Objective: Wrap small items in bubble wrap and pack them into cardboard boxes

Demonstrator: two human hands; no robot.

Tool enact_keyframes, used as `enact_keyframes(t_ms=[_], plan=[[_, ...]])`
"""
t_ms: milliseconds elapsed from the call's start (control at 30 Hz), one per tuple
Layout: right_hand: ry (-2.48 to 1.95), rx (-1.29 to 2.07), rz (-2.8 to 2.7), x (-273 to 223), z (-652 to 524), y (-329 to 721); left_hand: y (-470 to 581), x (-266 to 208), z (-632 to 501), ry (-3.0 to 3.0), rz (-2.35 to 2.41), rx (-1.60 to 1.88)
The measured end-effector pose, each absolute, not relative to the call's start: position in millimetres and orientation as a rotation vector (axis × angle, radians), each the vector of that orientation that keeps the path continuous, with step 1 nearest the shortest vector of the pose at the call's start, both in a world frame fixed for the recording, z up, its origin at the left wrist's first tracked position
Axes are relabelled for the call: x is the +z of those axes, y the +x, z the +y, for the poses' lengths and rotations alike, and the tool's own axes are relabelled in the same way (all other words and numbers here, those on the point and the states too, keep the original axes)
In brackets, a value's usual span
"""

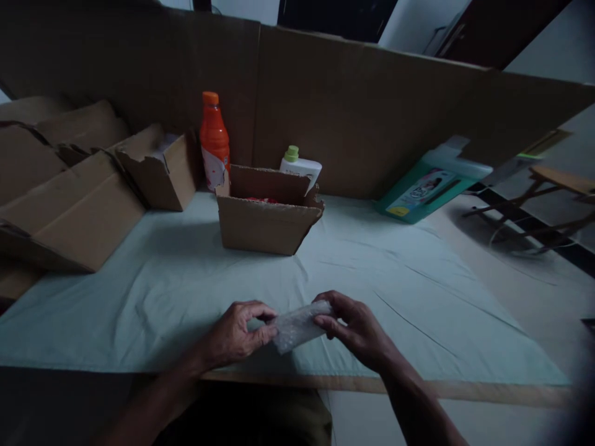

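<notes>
1. At far left, open cardboard boxes crowd together on the table, flaps up; bunched at this side, they seem to leave the cloth before the person free for handwork.
2. Next to them stands a smaller carton, its mouth upward, which presumably keeps the pale item inside from spilling.
3. An orange bottle stands upright near the cardboard wall, perhaps set back where an elbow would hardly knock it.
4. The left grip pinches the near-left end of a bubble-wrap packet, thumb below and fingers above, likely steadying that end.
5. The middle box sits open beyond the hands, with something red showing inside; its place suggests easy reach for both.
6. The bubble-wrap packet is between the two grips, over the table's near edge, slightly slanted. Being held at both ends probably keeps it from sagging.
7. Behind the box, a white bottle is partly hidden.
8. The right grip clasps the packet's other end between thumb and fingers, apparently countering the left.
9. A green jug stands near the wall, well apart; its slant may be lens distortion.
</notes>
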State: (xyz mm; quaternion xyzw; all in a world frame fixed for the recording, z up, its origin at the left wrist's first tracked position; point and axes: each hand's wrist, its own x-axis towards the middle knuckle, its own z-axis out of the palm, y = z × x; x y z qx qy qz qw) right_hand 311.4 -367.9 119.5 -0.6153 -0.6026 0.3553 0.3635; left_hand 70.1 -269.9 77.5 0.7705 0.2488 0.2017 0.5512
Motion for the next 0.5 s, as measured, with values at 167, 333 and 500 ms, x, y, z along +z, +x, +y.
enact_keyframes(t_ms=[167, 333, 500], plan=[[-1.660, 0.590, -1.447, 156.6, -353.4, 340.4, 72.3, 112.1, -216.1, 2.286, 0.799, 1.201], [-1.702, 0.251, -1.411, 194.5, -330.8, 359.9, 91.4, 127.4, -161.6, 2.522, 1.029, 1.534], [-1.732, -0.045, -1.356, 231.8, -282.0, 364.9, 100.3, 118.4, -148.1, 2.482, 1.053, 1.650]])
